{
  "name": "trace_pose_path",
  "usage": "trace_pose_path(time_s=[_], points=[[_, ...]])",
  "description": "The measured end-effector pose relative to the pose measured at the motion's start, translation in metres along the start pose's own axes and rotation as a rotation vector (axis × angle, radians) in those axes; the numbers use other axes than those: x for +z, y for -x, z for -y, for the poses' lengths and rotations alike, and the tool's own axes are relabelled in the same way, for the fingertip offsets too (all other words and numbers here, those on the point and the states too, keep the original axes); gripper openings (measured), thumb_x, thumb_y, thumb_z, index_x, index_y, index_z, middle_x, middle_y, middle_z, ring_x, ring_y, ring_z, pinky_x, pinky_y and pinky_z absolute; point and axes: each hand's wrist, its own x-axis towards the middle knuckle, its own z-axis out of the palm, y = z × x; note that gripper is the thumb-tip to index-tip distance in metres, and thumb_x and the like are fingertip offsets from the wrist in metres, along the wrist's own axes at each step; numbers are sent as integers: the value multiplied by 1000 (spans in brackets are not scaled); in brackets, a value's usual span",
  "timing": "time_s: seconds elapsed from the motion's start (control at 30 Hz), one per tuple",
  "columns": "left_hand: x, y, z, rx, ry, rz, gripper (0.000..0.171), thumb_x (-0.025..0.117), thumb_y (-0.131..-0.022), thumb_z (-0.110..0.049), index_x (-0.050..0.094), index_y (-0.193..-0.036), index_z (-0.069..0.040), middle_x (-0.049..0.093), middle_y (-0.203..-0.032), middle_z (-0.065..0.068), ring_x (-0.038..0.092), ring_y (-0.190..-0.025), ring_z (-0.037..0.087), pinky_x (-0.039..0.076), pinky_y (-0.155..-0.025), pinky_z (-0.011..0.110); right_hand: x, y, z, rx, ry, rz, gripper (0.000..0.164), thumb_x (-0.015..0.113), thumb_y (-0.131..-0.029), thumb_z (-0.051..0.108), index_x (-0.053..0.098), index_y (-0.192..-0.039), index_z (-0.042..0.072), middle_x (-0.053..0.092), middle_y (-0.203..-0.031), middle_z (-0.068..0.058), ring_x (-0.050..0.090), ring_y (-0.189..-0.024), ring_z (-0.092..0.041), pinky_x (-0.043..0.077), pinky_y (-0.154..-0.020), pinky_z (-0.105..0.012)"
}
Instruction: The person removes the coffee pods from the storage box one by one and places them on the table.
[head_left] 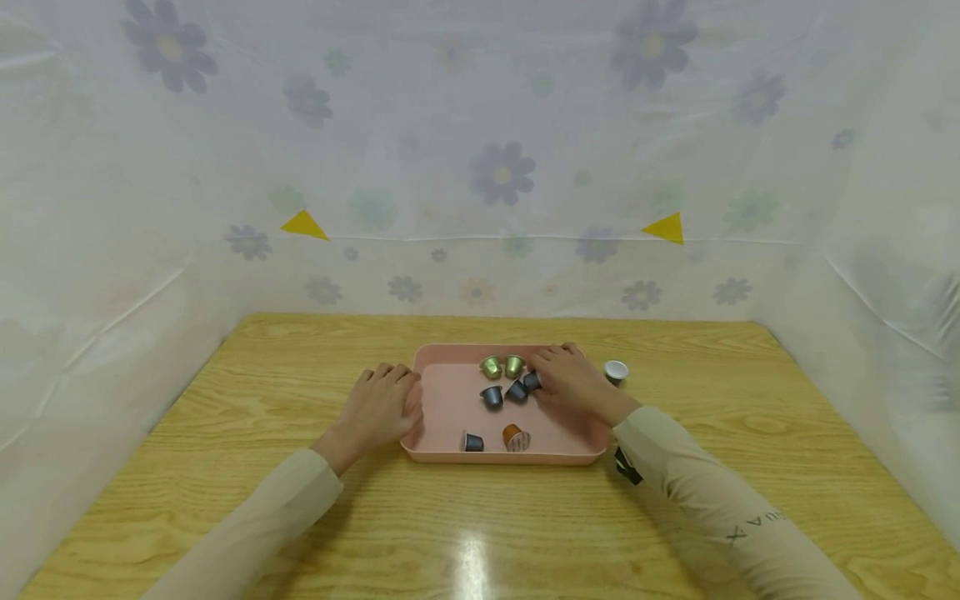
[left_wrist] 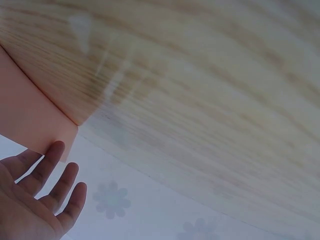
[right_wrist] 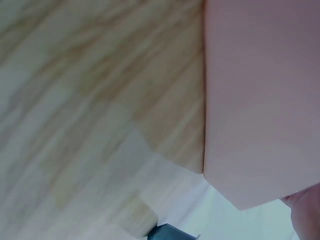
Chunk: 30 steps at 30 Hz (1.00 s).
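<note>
Left hand point(head_left: 381, 407) spread at the pink tray point(head_left: 446, 404), right hand point(head_left: 573, 382) over its right side, pinching or not I cannot tell, I have coffee capsules point(head_left: 492, 398) inside it on a wood-grain table point(head_left: 405, 525), a stray capsule point(head_left: 616, 372) beyond, white-lidded only in the head view, and flower-printed sheeting point(head_left: 405, 142) behind.
</note>
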Motion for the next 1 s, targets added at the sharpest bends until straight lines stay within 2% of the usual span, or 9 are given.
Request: trace_pose_path(time_s=[0.17,0.3,0.63,1.0], points=[[0,0,0,-1,-13,8,40,55,-84,-33,61,-116,-10,60,-114,6,53,-106,28,44,-88,45,-5,3,0,-31,30,-52,44,69,-78,34,58,-116,14,62,-114,-5,56,-105,-25,40,-92,-46],[-1,0,-1,0,-11,9,39,55,-84,-33,61,-115,-10,59,-114,6,53,-106,28,44,-88,45,-8,6,-1,-47,21,-103,40,71,-77,33,61,-111,13,63,-110,-5,57,-101,-25,41,-90,-47],[0,0,-1,6,-14,5,39,55,-84,-33,61,-115,-9,60,-114,7,53,-106,29,44,-88,46,-11,11,-7,-27,27,-127,30,69,-79,33,64,-104,16,64,-105,-2,57,-99,-23,40,-91,-47],[0,1,0,7,-10,3,40,56,-84,-33,61,-115,-9,60,-114,7,53,-106,29,43,-89,46,-22,19,-12,-51,56,-168,30,73,-76,25,64,-103,15,62,-96,-1,57,-94,-22,41,-89,-47]])
